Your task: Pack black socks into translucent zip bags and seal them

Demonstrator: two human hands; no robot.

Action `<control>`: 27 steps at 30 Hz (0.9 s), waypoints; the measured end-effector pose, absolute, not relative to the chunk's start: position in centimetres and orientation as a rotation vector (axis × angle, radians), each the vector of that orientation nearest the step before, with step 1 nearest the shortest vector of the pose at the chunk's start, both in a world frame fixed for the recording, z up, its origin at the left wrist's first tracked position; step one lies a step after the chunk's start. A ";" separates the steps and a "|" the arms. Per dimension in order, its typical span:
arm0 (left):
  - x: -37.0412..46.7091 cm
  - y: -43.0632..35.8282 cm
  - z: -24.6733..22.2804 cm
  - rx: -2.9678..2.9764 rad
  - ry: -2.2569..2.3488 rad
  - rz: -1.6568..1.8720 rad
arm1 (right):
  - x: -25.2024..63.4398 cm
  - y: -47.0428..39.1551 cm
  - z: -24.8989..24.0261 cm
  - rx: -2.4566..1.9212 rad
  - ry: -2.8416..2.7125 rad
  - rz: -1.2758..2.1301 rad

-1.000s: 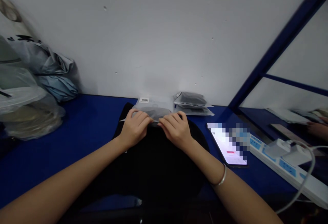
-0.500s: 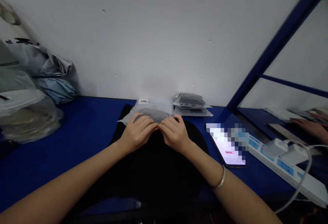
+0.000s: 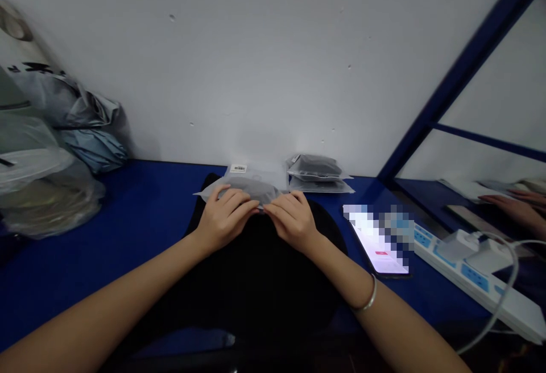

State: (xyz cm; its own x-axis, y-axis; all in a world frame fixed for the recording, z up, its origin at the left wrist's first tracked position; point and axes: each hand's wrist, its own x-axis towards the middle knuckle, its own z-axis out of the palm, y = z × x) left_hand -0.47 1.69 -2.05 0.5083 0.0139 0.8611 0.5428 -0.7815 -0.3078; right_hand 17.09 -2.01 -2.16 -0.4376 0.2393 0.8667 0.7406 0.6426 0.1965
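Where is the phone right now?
The phone lies lit on the blue table, to the right of the right hand, between the black cloth and the white power strip.

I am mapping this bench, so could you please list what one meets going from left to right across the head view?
Plastic bags → left hand → right hand → phone → power strip → another person's hand.

phone screen at 3 o'clock pixelated, plastic bags at 9 o'clock cut off, barcode label too small to read.
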 end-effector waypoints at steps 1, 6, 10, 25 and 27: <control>-0.4 1.7 -2.1 -2.191 -0.428 -1.248 | 17.0 -2.0 -2.2 -0.763 -1.991 -0.718; -0.5 1.7 -2.2 -2.180 -0.379 -1.264 | 16.8 -2.1 -2.2 -0.766 -2.034 -0.686; -0.5 1.7 -2.4 -2.191 -0.394 -1.284 | 16.7 -2.1 -2.2 -0.786 -2.059 -0.677; -0.6 1.6 -2.1 -2.236 -0.462 -1.213 | 17.0 -1.9 -2.2 -0.740 -1.986 -0.624; -0.5 1.6 -2.2 -2.254 -0.411 -1.200 | 17.0 -2.0 -2.2 -0.749 -2.023 -0.619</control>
